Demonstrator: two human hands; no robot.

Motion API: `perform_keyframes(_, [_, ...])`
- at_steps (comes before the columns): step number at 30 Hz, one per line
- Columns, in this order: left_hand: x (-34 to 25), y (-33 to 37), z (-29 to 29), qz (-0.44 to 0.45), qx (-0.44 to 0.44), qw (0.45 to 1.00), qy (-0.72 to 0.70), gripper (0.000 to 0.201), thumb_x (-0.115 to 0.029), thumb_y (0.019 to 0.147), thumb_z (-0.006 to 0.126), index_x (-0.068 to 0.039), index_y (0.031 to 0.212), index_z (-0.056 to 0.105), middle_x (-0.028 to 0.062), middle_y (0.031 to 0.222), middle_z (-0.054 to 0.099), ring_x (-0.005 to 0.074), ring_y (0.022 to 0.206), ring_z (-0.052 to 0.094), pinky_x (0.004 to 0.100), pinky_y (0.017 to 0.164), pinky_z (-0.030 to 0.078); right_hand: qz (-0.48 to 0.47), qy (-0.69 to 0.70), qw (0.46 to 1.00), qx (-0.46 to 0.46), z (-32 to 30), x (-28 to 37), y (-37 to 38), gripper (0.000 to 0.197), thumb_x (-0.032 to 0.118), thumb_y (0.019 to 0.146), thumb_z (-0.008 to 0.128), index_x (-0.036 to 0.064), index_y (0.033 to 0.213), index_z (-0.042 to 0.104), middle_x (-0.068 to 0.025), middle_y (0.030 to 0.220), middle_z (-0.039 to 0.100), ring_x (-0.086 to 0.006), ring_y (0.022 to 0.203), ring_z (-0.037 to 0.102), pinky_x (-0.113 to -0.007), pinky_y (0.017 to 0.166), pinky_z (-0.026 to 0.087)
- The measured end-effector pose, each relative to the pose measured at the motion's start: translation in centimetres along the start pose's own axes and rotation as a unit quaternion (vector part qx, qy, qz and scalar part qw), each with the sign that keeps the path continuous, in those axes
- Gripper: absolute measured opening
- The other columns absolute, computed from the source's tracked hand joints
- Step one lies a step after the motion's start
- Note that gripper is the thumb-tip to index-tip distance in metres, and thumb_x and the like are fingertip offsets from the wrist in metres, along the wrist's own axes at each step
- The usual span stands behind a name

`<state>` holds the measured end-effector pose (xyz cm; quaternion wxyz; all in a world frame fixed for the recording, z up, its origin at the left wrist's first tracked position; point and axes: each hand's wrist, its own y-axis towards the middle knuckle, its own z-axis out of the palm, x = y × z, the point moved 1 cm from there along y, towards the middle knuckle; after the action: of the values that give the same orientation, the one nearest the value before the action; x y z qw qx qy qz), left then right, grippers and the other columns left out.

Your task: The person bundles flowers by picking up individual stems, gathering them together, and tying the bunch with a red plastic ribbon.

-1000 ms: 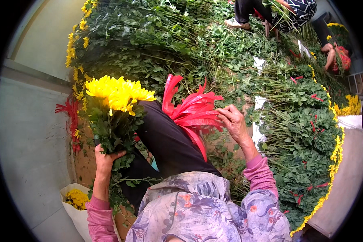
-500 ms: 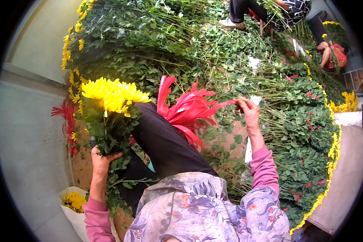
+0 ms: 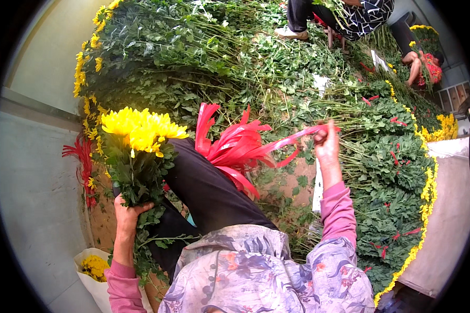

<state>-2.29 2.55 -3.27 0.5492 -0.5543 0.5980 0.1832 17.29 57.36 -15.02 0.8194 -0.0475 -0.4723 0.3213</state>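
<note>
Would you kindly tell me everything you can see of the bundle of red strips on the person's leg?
The bundle of red strips is a loose tuft of long, flat, glossy, plastic-looking ribbons. It lies across the dark-trousered leg, many ends fanning toward the picture's right, others sticking up or hanging down. One strip stretches out to the right hand, pinched near its tip.

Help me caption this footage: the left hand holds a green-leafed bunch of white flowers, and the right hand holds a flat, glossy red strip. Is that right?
Not white: the head view shows yellow flowers in the green-leafed bunch that the left hand holds. The right hand does hold a flat, glossy red strip.
</note>
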Motion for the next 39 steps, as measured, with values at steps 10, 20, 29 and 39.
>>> perform_keyframes(10, [-1.3,-0.4,0.4,0.004,-0.003,0.998,-0.058,0.038,0.015,0.062,0.07,0.003,0.098,0.068,0.0041,0.093,0.069,0.0147,0.082,0.064,0.0307,0.079,0.053,-0.143,-0.168,0.973,0.066,-3.2,7.0,1.8,0.014,0.014,0.094,0.062,0.0061,0.105,0.06,-0.0105,0.1,0.07,-0.0236,0.093,0.069,-0.035,0.076,0.059])
perform_keyframes(20, [-0.2,0.2,0.3,-0.015,-0.001,0.999,-0.044,0.039,0.015,0.061,0.072,0.003,0.098,0.068,0.0041,0.092,0.069,0.0143,0.082,0.063,0.0296,0.078,0.052,-0.033,0.035,0.999,-0.02,-8.5,-0.9,0.0,0.02,0.018,0.1,0.05,0.0043,0.111,0.059,-0.0092,0.102,0.068,-0.0238,0.092,0.068,-0.036,0.076,0.058])
perform_keyframes(29, [-1.2,0.1,0.6,-0.018,-0.005,0.999,-0.043,0.04,0.015,0.061,0.072,0.003,0.099,0.068,0.0046,0.092,0.069,0.0159,0.082,0.064,0.0312,0.078,0.053,-0.094,-0.05,0.976,-0.191,-13.4,-3.8,-1.8,0.02,0.019,0.101,0.046,0.0034,0.106,0.056,-0.0092,0.103,0.066,-0.0254,0.089,0.068,-0.036,0.07,0.056])
perform_keyframes(39, [-1.2,-0.1,-0.6,-0.056,-0.04,0.989,-0.133,0.038,0.01,0.062,0.071,0.002,0.099,0.065,0.0061,0.088,0.068,0.0178,0.075,0.065,0.0324,0.071,0.055,-0.14,-0.312,0.94,-0.01,-4.4,-4.2,-2.5,0.018,0.013,0.096,0.055,0.0064,0.109,0.045,-0.0093,0.09,0.067,-0.0216,0.075,0.07,-0.031,0.059,0.057])
